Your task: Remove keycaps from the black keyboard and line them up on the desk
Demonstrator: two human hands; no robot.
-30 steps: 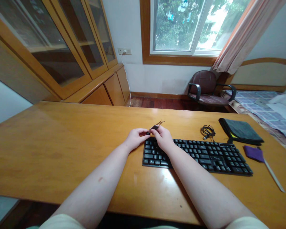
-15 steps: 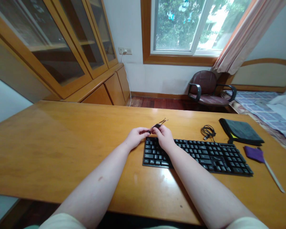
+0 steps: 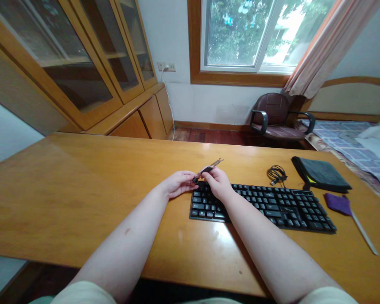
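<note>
My right hand (image 3: 219,182) pinches a slim wire tool with a dark middle, which looks like a keycap puller (image 3: 207,169); its thin metal tips point away to the upper right. At the tool's near-left end sits a small black piece that looks like a keycap (image 3: 195,180). The fingertips of my left hand (image 3: 180,184) close around this piece. Both hands hover over the top left corner of a black keyboard (image 3: 272,209), and my right wrist and forearm hide part of its keys.
Behind the keyboard lies a coiled black cable (image 3: 276,174). Further right are a folded dark grey cloth (image 3: 323,173) and a purple cloth piece (image 3: 338,204) with a pale flat stick (image 3: 364,232). The wooden desk (image 3: 82,190) stretches left toward a glass-door cabinet (image 3: 91,63).
The tool's far wire tips were spread and are now closer together. My left hand has shifted slightly left and down, and the small black piece shows more plainly at its fingertips.
</note>
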